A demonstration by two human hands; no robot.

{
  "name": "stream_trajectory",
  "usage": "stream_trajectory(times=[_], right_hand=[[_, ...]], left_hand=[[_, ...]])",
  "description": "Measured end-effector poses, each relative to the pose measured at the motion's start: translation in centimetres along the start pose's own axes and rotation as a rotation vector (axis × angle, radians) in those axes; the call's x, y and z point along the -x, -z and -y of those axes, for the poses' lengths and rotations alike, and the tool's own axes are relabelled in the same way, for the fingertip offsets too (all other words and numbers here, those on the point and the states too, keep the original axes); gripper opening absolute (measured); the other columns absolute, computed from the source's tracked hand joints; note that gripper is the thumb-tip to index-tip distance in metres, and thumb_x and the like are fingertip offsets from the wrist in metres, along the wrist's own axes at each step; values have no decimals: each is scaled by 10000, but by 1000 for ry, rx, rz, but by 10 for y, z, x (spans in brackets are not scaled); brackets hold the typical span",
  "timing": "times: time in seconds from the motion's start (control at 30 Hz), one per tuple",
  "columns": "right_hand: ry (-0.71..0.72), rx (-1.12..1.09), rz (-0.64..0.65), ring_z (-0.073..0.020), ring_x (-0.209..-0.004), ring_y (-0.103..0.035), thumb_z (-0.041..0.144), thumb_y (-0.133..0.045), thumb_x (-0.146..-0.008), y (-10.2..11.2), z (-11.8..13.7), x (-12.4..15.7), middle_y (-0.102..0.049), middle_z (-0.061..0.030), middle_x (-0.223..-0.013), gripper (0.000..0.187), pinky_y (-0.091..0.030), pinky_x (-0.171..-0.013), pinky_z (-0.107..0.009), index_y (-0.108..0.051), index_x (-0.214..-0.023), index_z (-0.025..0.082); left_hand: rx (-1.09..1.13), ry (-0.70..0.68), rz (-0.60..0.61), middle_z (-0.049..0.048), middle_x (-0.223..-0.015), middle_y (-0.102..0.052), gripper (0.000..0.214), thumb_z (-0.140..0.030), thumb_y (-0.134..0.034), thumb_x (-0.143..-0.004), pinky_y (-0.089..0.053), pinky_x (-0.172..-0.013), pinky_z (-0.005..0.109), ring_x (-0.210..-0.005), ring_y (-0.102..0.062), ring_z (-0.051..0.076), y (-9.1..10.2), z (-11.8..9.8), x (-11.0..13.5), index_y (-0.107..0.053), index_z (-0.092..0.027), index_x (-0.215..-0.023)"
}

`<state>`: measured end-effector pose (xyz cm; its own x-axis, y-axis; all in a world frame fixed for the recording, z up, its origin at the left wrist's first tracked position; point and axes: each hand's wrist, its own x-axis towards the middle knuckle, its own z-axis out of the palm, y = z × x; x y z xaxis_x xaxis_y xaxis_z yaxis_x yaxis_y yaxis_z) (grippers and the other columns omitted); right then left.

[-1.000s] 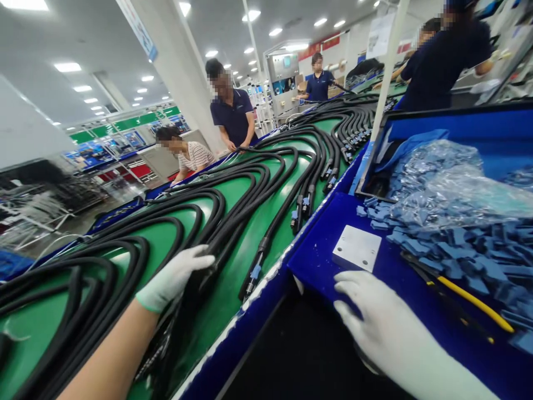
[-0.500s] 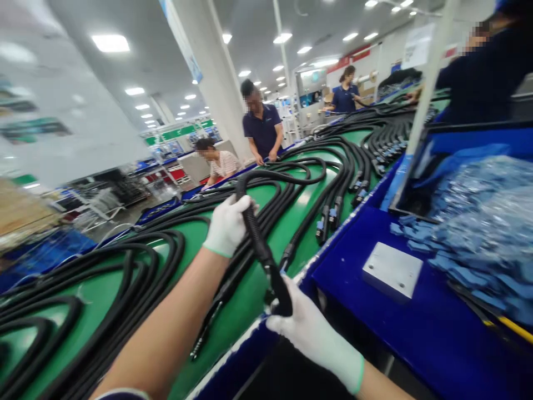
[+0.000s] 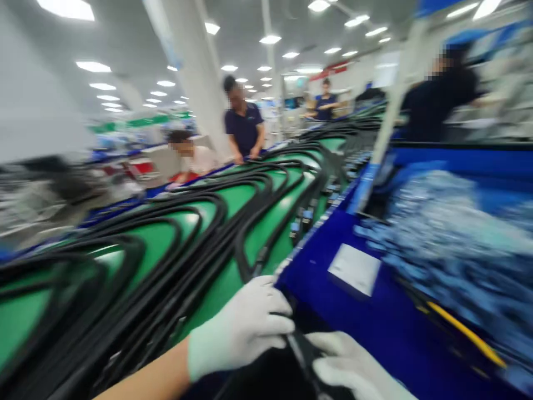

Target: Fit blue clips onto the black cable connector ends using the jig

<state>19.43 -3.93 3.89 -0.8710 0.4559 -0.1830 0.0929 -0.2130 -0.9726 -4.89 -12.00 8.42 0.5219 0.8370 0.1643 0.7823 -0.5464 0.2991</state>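
Observation:
My left hand, in a white glove, is closed around a thick black cable near the table's front edge. Beyond that hand the cable bends up onto the green table surface. Lower right, my gloved right hand has its fingers curled on the cable's end part, close to my body. Between both hands a short dark stretch with a greyish streak shows, blurred by motion. What the end looks like inside my right hand is hidden.
Many black cables lie looped along the table. On the blue surface to the right are a metal block, a heap of blue pieces with clear plastic and a yellow-handled tool. A post rises there. Several co-workers stand or sit around.
My left hand has moved down the cable toward the front edge, and my right hand lower and right. The raised cable bend now lies lower on the table. The view has shifted.

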Motion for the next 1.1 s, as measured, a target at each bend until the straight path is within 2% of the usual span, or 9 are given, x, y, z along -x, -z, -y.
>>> stream_trajectory(times=[0.17,0.27,0.4,0.6,0.73,0.83,0.9,0.97,1.1], right_hand=[[-204,27,-16,-104,-596,-490,219,-650,-759,14,-12,22,-620,34,-710,142,-347,-539,-214,-722,-878,187],[-182,345,-318,-151,-697,-590,329,-585,-902,29,-16,45,-694,-2,-817,209,-439,-651,-254,-728,-1010,220],[-310,1153,-1011,-288,-968,-624,361,-588,-946,74,-18,71,-704,-149,-1037,229,-449,-901,-418,-704,-960,164],[-390,1555,-932,-313,-898,-616,116,-552,-818,127,-33,66,-644,-138,-912,134,-451,-786,-412,-656,-890,159],[-371,1535,-947,-337,-888,-620,194,-569,-836,128,-30,66,-637,-146,-909,114,-465,-784,-444,-640,-916,155],[-227,1401,-949,-399,-1102,-592,259,-646,-841,110,-18,69,-650,-229,-1138,239,-448,-941,-527,-679,-1020,104],[-37,1067,-844,-371,-1218,-561,255,-728,-785,87,-6,70,-606,-203,-1350,527,-443,-1018,-499,-626,-1288,132],[69,573,-632,-281,-1085,-644,242,-779,-741,60,4,67,-638,-110,-1358,796,-518,-913,-401,-484,-1480,244],[51,29,-496,-143,-642,-606,229,-769,-759,24,-2,52,-741,-11,-932,534,-468,-608,-278,-660,-1281,225]], left_hand=[[169,30,122,26,-969,-670,105,-161,-586,-940,-543,-819,259,-866,-628,167,-38,16,-23,-600,-225,-858],[220,134,110,-12,-867,-672,149,-200,-564,-950,-548,-701,193,-742,-642,136,-55,15,-31,-634,-240,-825],[292,406,-4,-13,-949,-752,142,-328,-607,-934,-600,-810,221,-865,-724,173,-62,12,-37,-737,-301,-983],[357,774,-111,28,-1239,-744,347,-443,-531,-927,-491,-1124,439,-1227,-665,287,-47,6,-68,-754,-290,-1145],[603,793,-106,70,-1273,-732,436,-437,-563,-909,-463,-1133,438,-1228,-658,299,-22,-3,-90,-699,-211,-1255],[713,740,-56,79,-1209,-753,427,-382,-596,-906,-508,-1061,407,-1172,-681,292,-8,-5,-100,-682,-171,-1268],[717,716,-32,65,-1193,-760,398,-361,-611,-909,-520,-1030,392,-1148,-689,283,-3,-7,-104,-692,-183,-1256],[694,654,-1,51,-1209,-758,365,-352,-625,-913,-517,-1028,374,-1141,-692,270,-3,-10,-106,-711,-203,-1235],[580,546,77,25,-1242,-746,347,-303,-596,-934,-495,-1058,352,-1158,-684,234,-6,-6,-95,-708,-246,-1257]])
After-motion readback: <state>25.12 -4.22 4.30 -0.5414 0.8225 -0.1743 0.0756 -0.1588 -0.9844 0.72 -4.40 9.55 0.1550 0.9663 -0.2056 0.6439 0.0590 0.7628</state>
